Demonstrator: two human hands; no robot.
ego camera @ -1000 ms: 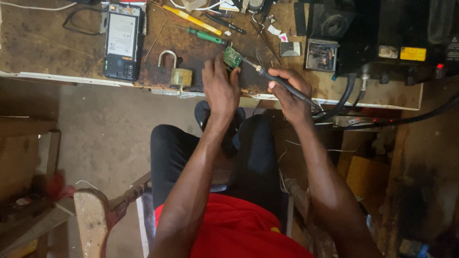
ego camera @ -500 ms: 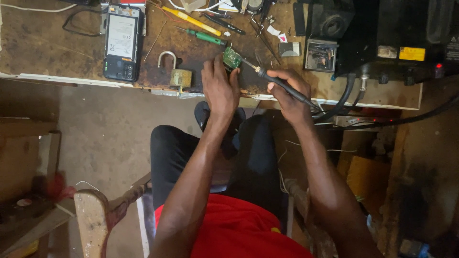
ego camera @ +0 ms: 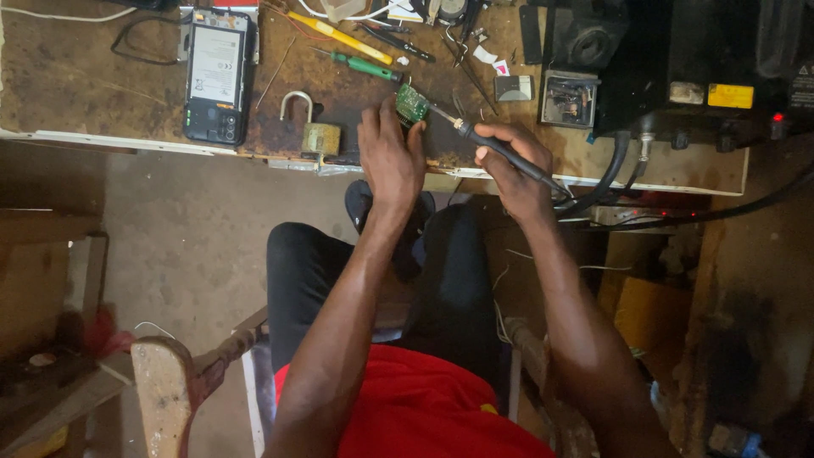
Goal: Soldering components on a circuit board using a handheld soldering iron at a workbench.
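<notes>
Left hand: our left hand [ego camera: 390, 157] lies on the near edge of the worn brown wooden workbench [ego camera: 85, 85], fingers together and pressed on the small green circuit board [ego camera: 413, 103], which they keep flat.
Right hand: our right hand [ego camera: 513, 170] has its fingers clamped around the black handle of the slim soldering iron [ego camera: 487, 144], as one holds a pen.
Circuit board: it sits on the bench a little inside the near edge, about the middle of its length, just above our left fingertips.
Iron tip: it points left and up and meets the right side of the board; we cannot tell if it really touches a joint.
Step in hand: we judge this is soldering work on the board, with the board pinned and the iron brought to one point.
Next move: it seems to call for a very steady tip on the one joint and a firm left hand, so the board does not slide.
Nearby: a brass padlock [ego camera: 318, 131] stands at the near edge to the left of our left hand; further left lies an opened black phone [ego camera: 216, 76]; a green-handled screwdriver [ego camera: 360, 64] and a yellow-handled screwdriver [ego camera: 339, 36] lie toward the far edge.
Right end: black boxes of equipment [ego camera: 678, 59] with thick cables.
</notes>
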